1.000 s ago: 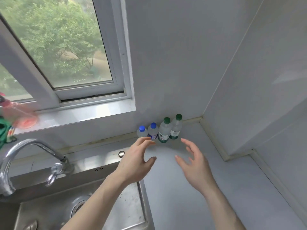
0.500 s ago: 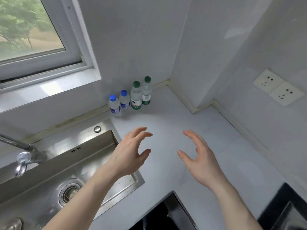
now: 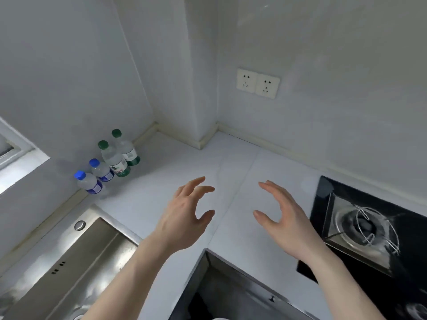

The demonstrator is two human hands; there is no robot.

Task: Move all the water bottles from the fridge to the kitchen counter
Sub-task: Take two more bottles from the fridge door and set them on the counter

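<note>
Both my hands are empty right now, left hand (image 3: 182, 218) and right hand (image 3: 283, 220) hovering over the counter (image 3: 231, 162) with fingers loosely spread, gripping nothing. Four water bottles are already parked upright in a row against the wall on the far left of the counter: two short blue-cap bottles (image 3: 89, 182) and two taller green-cap bottles (image 3: 115, 161), nearly touching each other. So that much looks done, I'd guess. The fridge isn't in view, so no idea if more are left in there. The counter is pale grey and wraps round a corner, with a steel sink (image 3: 69, 262) on my left, a black gas hob (image 3: 369, 227) on my right, and two wall sockets (image 3: 257, 86) above.
</note>
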